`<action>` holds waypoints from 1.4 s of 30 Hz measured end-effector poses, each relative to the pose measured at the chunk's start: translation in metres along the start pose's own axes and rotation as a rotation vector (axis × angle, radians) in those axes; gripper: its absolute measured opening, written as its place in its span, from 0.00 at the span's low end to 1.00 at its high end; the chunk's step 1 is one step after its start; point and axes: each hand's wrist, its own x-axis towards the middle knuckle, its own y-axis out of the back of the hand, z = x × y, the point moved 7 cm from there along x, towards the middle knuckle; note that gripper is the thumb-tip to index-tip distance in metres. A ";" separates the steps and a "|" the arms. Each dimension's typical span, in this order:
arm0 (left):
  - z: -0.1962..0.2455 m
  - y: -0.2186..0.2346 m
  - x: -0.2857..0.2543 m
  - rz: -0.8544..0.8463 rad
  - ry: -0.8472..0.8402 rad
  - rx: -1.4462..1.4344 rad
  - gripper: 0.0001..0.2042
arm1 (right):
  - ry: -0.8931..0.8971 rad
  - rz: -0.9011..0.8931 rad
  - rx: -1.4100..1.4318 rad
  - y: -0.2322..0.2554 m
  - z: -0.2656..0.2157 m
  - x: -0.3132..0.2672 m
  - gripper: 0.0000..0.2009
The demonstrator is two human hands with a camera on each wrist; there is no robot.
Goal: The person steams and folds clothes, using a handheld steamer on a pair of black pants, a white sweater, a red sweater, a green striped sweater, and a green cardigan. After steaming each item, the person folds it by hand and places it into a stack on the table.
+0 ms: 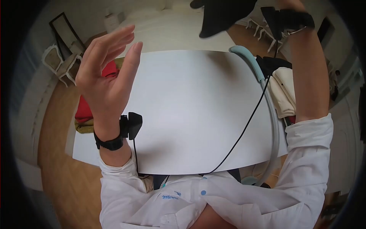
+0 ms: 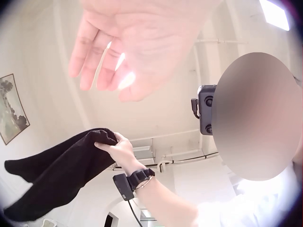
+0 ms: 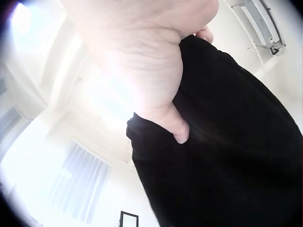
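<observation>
My right hand is raised high over the far right of the table and grips black trousers by the top edge. Both legs stream out to one side in the left wrist view. From the right wrist, the thumb presses on the black cloth, while most of the other fingers are hidden behind it. On the other side, my left hand is held up above the table's left part, fingers extended, thumb apart, nothing in it. Below both hands lies the white tabletop.
Folded red clothes are stacked at the table's left edge. Cream folded cloth and black cloth lie at the right, beside a pale blue curved handle on a grey tube. A black cable crosses the tabletop.
</observation>
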 end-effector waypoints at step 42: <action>-0.087 -0.171 -0.200 -1.504 0.610 -0.450 0.15 | -0.132 -1.932 1.029 -0.136 -0.124 -0.325 0.32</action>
